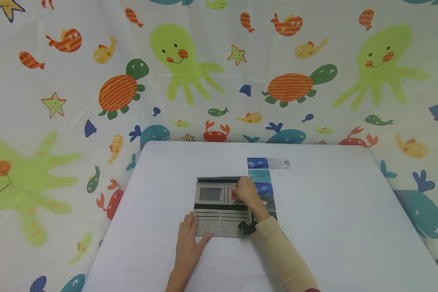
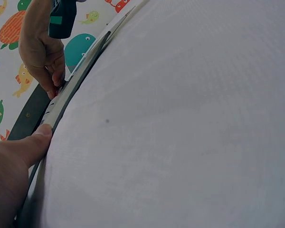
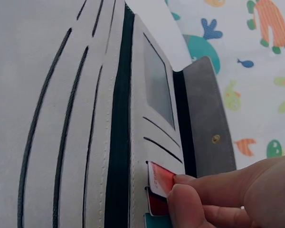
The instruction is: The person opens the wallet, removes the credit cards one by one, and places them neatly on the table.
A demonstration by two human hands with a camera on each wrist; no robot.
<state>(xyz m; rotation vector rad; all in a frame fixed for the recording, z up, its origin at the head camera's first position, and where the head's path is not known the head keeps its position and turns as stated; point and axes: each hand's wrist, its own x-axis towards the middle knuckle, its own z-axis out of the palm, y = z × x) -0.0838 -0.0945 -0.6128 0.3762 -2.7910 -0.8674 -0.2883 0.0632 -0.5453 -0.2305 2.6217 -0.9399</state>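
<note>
"So, where is the red card (image 3: 160,176) held?"

"At its edge, pinched tight in the right hand (image 1: 245,189), the nearer grip, and aligned with the slits (image 3: 163,149) of the grey wallet (image 1: 219,228). The wallet's left edge is touched by the left hand (image 1: 187,240), fingers extended."

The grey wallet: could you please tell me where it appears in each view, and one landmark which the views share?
Head: the grey wallet lies open just below the picture's centre, on the white table.
Left wrist: seen nearly edge-on, a slanting strip at the left.
Right wrist: large and close, across the left and middle.
Shared landmark: the right hand, at the wallet in all three.
</note>
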